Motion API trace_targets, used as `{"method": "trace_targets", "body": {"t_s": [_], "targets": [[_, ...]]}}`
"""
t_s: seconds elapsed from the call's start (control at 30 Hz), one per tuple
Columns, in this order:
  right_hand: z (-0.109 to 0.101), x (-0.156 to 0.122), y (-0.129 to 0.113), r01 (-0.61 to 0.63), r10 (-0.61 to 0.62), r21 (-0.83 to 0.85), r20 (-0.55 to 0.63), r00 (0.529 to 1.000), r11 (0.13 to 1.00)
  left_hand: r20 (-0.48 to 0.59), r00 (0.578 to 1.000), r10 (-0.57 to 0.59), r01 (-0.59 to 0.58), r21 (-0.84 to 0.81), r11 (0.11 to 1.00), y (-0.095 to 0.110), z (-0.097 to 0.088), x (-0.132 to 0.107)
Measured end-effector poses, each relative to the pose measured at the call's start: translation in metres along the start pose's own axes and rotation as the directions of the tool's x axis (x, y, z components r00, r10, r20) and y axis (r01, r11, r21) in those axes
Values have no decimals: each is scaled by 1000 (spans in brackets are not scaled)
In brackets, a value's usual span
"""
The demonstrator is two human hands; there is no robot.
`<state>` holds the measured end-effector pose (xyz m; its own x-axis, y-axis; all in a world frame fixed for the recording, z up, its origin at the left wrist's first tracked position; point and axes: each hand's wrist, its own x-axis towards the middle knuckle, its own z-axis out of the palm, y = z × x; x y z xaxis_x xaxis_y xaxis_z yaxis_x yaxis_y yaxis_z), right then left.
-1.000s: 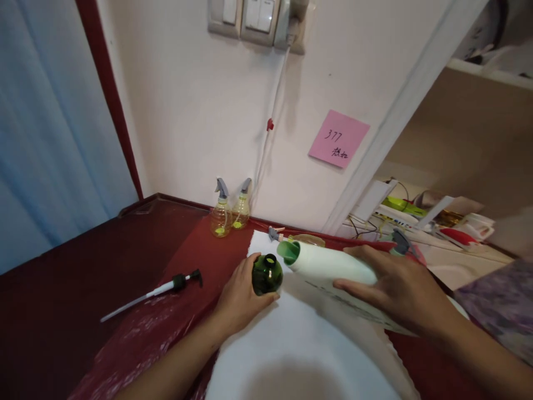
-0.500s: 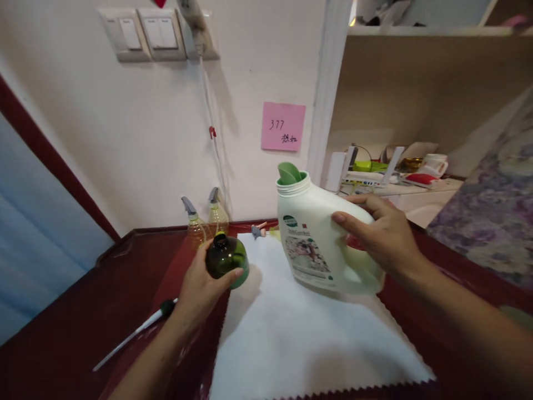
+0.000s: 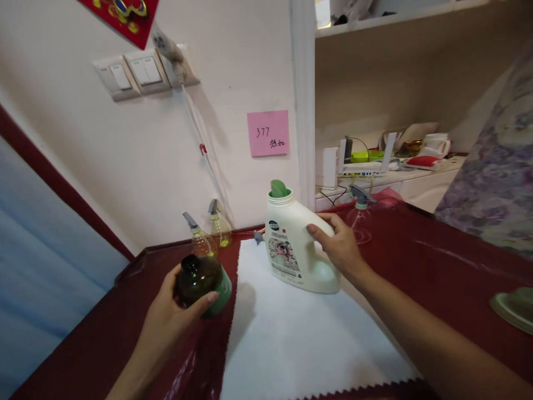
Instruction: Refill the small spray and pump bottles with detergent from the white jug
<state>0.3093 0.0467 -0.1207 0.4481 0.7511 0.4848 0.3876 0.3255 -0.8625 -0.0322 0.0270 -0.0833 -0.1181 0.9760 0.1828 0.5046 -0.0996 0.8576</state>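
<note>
My left hand is wrapped round a small dark green bottle with an open neck, held above the dark red table at the left edge of a white cloth. My right hand grips the handle of a big white detergent jug with a green pouring spout. The jug stands upright on the far part of the cloth.
Two small yellow spray bottles stand by the wall behind the green bottle. A clear spray bottle is right of the jug. A green cap lies at the right edge. A cluttered shelf sits beyond. A cord hangs from the wall sockets.
The jug went from tipped over the green bottle to upright on the cloth. My left hand lifted the green bottle away to the left. The view rose.
</note>
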Motion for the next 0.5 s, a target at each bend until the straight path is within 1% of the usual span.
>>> {"method": "trace_targets", "body": {"t_s": [0.07, 0.1, 0.17, 0.23, 0.27, 0.3, 0.33, 0.37, 0.4, 0.43, 0.47, 0.5], "targets": [[-9, -2, -8, 38, -38, -67, 0, 999, 997, 18, 1000, 6, -6, -18, 1000, 0, 6, -8], [-14, -6, -14, 75, -78, -111, -19, 997, 991, 40, 999, 13, -11, -32, 999, 0, 9, -12], [-22, -19, -30, 193, -212, -208, -69, 975, 959, 97, 995, 21, -15, -68, 998, -1, 17, -20], [-24, -40, -45, 340, -368, -281, -51, 928, 898, 175, 984, 25, -5, -115, 993, -4, 27, -28], [-23, -52, -50, 369, -380, -249, 5, 925, 895, 208, 978, 36, -6, -142, 990, -6, 33, -33], [-20, -66, -53, 365, -350, -184, 108, 930, 913, 231, 971, 56, -17, -166, 986, -8, 39, -38], [-16, -78, -55, 321, -288, -109, 242, 926, 941, 250, 965, 84, -38, -181, 983, -10, 45, -43], [-12, -90, -54, 237, -197, -51, 397, 896, 970, 264, 957, 119, -70, -185, 980, -12, 51, -49], [-8, -100, -52, 134, -101, -23, 530, 842, 991, 278, 948, 156, -108, -180, 978, -14, 56, -55], [-5, -107, -50, 31, -22, -4, 636, 772, 999, 299, 935, 190, -144, -169, 975, -15, 61, -61], [-2, -112, -48, -61, 34, 12, 717, 697, 998, 330, 918, 219, -174, -159, 972, -17, 65, -66], [-1, -115, -46, -133, 58, 35, 772, 633, 990, 365, 899, 242, -196, -159, 968, -19, 69, -71]]}}
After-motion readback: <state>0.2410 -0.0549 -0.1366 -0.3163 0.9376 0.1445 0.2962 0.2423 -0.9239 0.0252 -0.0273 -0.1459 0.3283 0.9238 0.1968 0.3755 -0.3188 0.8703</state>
